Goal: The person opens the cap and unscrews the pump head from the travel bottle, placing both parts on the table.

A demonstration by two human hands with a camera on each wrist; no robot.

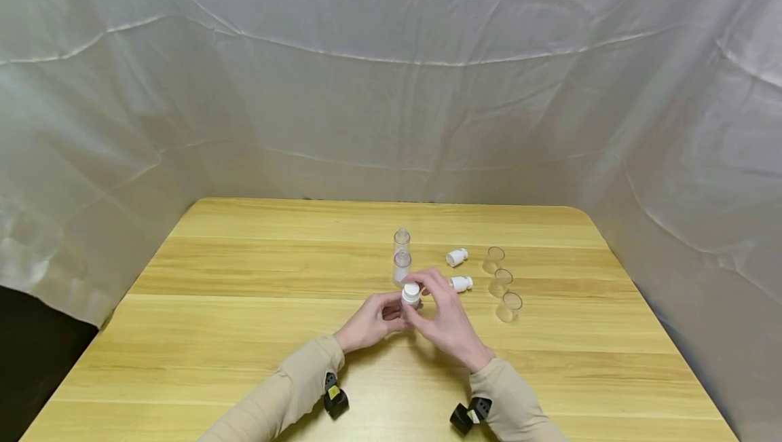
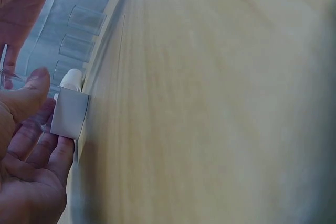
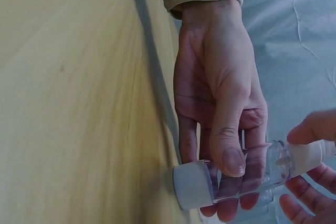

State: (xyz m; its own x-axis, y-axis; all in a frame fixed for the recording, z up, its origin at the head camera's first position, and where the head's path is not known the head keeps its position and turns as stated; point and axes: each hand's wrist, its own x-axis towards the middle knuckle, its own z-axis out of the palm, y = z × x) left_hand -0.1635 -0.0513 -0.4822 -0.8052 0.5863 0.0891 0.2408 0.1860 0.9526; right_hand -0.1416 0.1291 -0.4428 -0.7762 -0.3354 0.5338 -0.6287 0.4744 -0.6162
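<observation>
My left hand (image 1: 371, 322) grips a small clear bottle (image 3: 274, 163), its thumb across the near side and its fingers behind. One end of the bottle is a white base (image 3: 192, 185), close over the table in the right wrist view. At the other end sits a white pump head (image 1: 411, 294). My right hand (image 1: 449, 320) pinches this pump head between thumb and fingers from above. The bottle stands roughly upright between both hands. In the head view, the fingers hide most of its clear body.
Just beyond the hands stand two clear bottles (image 1: 402, 267), one behind the other. Two loose white pump heads (image 1: 456, 257) lie to their right. Farther right, three clear cups (image 1: 509, 307) stand in a row on the wooden table (image 1: 244, 333). Pale fabric (image 1: 391, 102) hangs around the table.
</observation>
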